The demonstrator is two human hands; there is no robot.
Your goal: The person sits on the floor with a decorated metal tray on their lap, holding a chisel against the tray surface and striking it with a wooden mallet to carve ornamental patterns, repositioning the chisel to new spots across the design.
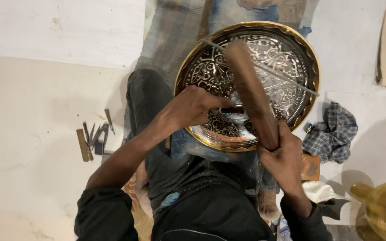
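A: Where do we locate the workpiece?

B: We see the round engraved metal tray (271, 58) resting on our lap, tilted toward us, with its brass-coloured scalloped rim toward the knees. A thin metal rod (287, 78) lies diagonally across its face.

A: What is the state of the left hand?

B: Our left hand (193, 107) rests on the lower centre of the tray. The fingers (222, 103) are closed in a tight grip around a small tool (234, 110), of which only a short dark end shows; we cannot tell its kind.

A: And the right hand?

B: Our right hand (284, 154) holds a full closed grip on the lower end of a wooden mallet (249, 89). The mallet extends up and to the left over the tray, and it appears blurred.

A: What surrounds the work area?

B: On the pale floor (32, 134) to our left, a small group of chisels and punches (94, 139) lies well apart from the tray. To our right, a checked cloth (333, 134) lies crumpled just beside the tray rim. A brass vessel (385, 209) stands at the lower right corner, near our right forearm. A piece of white cloth (320, 191) lies between that vessel and our right wrist.
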